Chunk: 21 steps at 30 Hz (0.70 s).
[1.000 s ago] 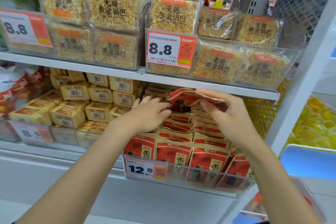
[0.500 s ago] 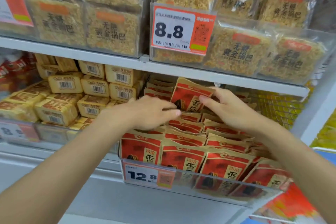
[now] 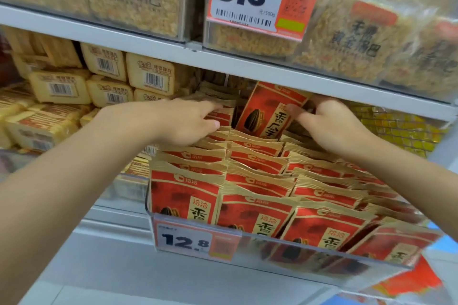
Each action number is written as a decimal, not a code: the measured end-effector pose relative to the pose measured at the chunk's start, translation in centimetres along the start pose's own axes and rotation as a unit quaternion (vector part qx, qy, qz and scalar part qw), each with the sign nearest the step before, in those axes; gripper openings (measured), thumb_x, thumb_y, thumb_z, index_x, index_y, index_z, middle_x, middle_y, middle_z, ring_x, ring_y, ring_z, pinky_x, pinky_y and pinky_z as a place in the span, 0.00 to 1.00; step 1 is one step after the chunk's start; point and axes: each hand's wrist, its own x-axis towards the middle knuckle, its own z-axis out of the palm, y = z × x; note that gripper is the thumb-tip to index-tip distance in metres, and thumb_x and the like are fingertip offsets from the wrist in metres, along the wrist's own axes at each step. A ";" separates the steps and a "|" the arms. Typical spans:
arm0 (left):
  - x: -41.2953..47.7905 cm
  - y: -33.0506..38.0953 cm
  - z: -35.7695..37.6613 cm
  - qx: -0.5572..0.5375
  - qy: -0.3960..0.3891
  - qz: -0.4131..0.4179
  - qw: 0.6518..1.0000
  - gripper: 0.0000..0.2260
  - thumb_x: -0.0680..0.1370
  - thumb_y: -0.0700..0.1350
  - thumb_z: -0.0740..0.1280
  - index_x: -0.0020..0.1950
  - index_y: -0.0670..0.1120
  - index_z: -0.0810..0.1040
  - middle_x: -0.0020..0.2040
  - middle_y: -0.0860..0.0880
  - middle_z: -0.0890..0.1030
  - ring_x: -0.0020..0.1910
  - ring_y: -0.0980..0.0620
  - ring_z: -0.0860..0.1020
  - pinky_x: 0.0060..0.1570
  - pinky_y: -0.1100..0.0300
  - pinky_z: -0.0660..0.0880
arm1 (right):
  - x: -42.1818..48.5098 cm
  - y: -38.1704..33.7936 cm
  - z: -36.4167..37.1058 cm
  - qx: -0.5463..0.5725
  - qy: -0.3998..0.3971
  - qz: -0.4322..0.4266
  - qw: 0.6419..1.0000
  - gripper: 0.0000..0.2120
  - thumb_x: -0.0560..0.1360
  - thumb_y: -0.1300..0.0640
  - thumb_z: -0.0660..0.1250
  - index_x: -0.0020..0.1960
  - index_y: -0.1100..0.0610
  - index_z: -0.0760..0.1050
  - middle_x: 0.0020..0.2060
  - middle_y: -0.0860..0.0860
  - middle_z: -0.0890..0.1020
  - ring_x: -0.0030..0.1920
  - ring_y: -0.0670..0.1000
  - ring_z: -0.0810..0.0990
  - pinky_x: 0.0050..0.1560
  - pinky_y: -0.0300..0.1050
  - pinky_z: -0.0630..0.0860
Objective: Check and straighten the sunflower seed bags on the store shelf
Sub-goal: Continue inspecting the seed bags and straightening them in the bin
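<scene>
Bag (image 3: 267, 111): at the back of the rows (image 3: 252, 173), raised, its top leaning right.
Right grip (image 3: 332, 126): your nearer one, pinching the bag's right edge.
Left grip (image 3: 183, 121): fingers flat on the rows, just left of it.
Next: likely set it straight.

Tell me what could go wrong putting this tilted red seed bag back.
The tilted red-and-gold sunflower seed bag is pinched only at its edge by the right hand, so it may slip and land crooked. Its top sits close under the grey upper shelf edge and could snag. The left hand, resting on packed bag tops, might knock neighbours askew.
</scene>
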 end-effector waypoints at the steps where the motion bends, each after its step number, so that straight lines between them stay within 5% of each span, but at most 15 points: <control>1: 0.0 -0.1 0.0 -0.023 -0.001 0.001 1.000 0.23 0.84 0.57 0.51 0.80 0.58 0.53 0.80 0.52 0.59 0.78 0.49 0.59 0.76 0.51 0.56 | 0.0 -0.1 0.0 -0.006 -0.006 -0.005 1.000 0.14 0.81 0.45 0.60 0.49 0.54 0.76 0.24 0.50 0.76 0.24 0.48 0.72 0.27 0.43 0.63; 6: 0.1 0.6 0.0 -0.030 0.105 0.011 0.994 0.17 0.84 0.53 0.54 0.73 0.55 0.69 0.70 0.51 0.74 0.70 0.48 0.70 0.71 0.45 0.65 | 0.4 -1.1 0.7 -0.030 -0.099 -0.026 0.994 0.12 0.78 0.43 0.65 0.59 0.45 0.75 0.49 0.46 0.83 0.41 0.46 0.79 0.40 0.41 0.74; 9: 0.4 0.6 0.3 -0.042 0.158 0.034 0.986 0.17 0.85 0.49 0.54 0.72 0.54 0.72 0.70 0.52 0.74 0.70 0.49 0.70 0.72 0.43 0.64 | 1.0 -1.7 1.1 -0.044 -0.108 -0.047 0.992 0.13 0.78 0.44 0.66 0.59 0.47 0.78 0.49 0.44 0.81 0.44 0.40 0.78 0.41 0.35 0.73; 12: 0.8 0.5 0.6 -0.098 0.145 0.064 0.982 0.18 0.85 0.47 0.54 0.75 0.54 0.67 0.74 0.53 0.69 0.74 0.51 0.66 0.74 0.52 0.61 | 1.4 -2.1 1.3 -0.054 -0.102 -0.079 0.990 0.07 0.79 0.52 0.66 0.56 0.47 0.79 0.47 0.42 0.80 0.42 0.39 0.78 0.38 0.27 0.71; 17: 1.6 1.1 0.7 -0.101 0.074 0.098 0.987 0.18 0.85 0.50 0.53 0.75 0.54 0.68 0.76 0.55 0.66 0.76 0.55 0.62 0.67 0.67 0.54 | 2.2 -2.6 1.4 -0.139 -0.159 -0.085 0.974 0.08 0.79 0.55 0.64 0.52 0.51 0.82 0.48 0.46 0.84 0.47 0.47 0.80 0.51 0.45 0.78; 21: 1.9 1.0 0.9 -0.049 0.050 0.084 0.994 0.19 0.84 0.57 0.50 0.74 0.64 0.66 0.78 0.58 0.60 0.78 0.51 0.53 0.76 0.50 0.48 | 2.1 -2.2 0.7 -0.052 -0.141 -0.035 0.988 0.15 0.80 0.41 0.59 0.57 0.46 0.80 0.51 0.42 0.80 0.51 0.44 0.78 0.51 0.41 0.71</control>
